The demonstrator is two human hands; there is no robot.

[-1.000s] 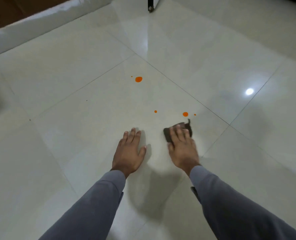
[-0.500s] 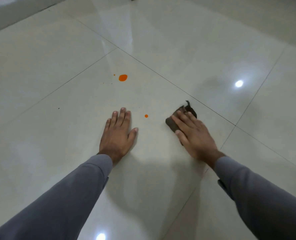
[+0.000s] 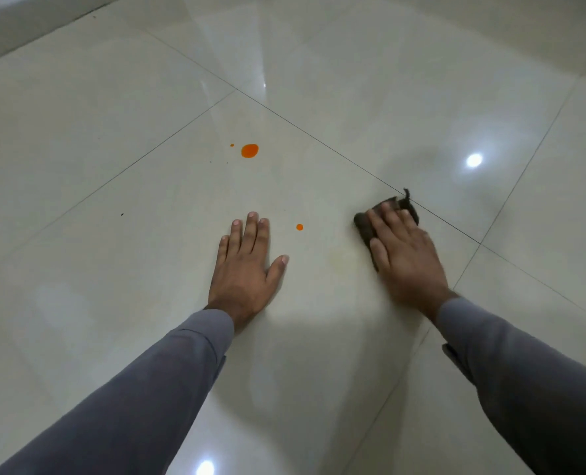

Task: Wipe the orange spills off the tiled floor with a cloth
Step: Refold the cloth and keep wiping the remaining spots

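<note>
Bare glossy floor (image 3: pixel 353 97) lies open between the right hand (image 3: pixel 404 255), flat on the cloth (image 3: pixel 363 224), and the small orange drop (image 3: pixel 299 227); the left hand (image 3: pixel 243 269), flat beside that drop, flanks the way.

No readable text, labels, brands, nos. or signs were anywhere in view.
</note>
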